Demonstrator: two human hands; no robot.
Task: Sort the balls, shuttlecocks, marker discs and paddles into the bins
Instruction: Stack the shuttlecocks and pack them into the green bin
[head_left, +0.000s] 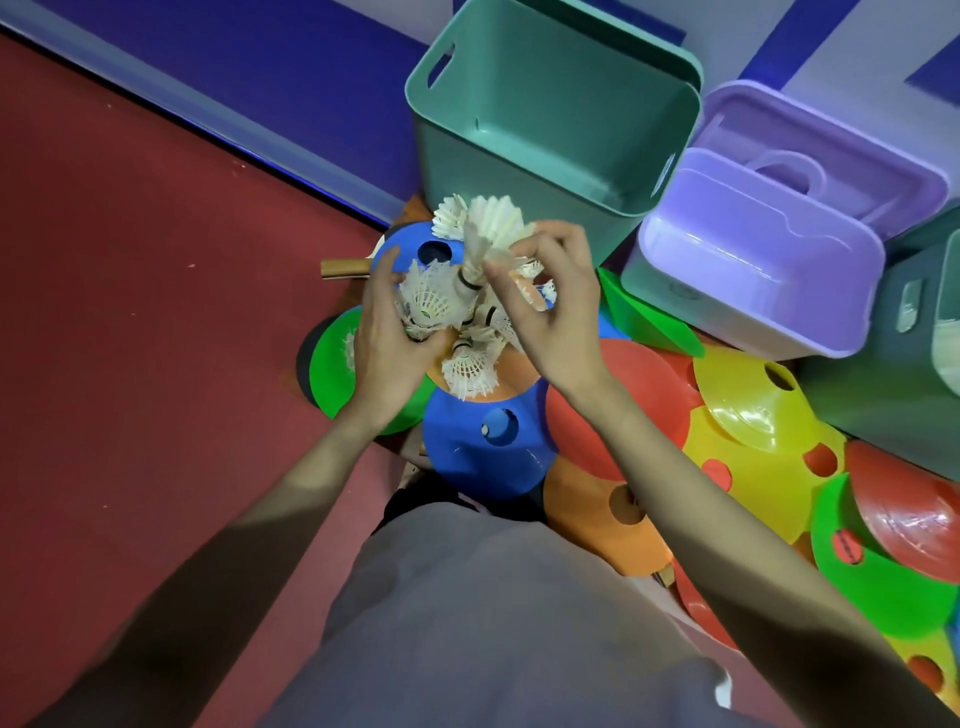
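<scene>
Item in hand: a bunch of white shuttlecocks (457, 306), gathered between both hands above the marker discs. The left hand (387, 335) curls round several plastic-skirted shuttlecocks at their cork ends; the right hand (545, 312) pinches a feathered shuttlecock near its banded cork, the remaining fingers spread. One plastic shuttlecock (470, 371) hangs at the bottom of the bunch, apparently loose in the hold. Handling advice, as a judgement: draw the bunch together by the corks, not the skirts, since feathers crush and splay easily; secure the low one before lifting, then carry the lot to a single bin. Below the hands: blue marker disc (467, 452), green disc (332, 369), red disc (623, 395), yellow discs (748, 415) and orange disc (597, 514), overlapping on the red floor (156, 260). A wooden paddle handle (345, 269) juts from under the pile at the left. Containers: teal bin (545, 140), nearest the bunch, upright, its visible interior bare; lilac bin (753, 265), just beside it, likewise showing nothing inside; a second lilac container (831, 145) behind, holding what looks like a lid; a grey bin (914, 312) at the right edge, contents unclear. No balls are visible.
</scene>
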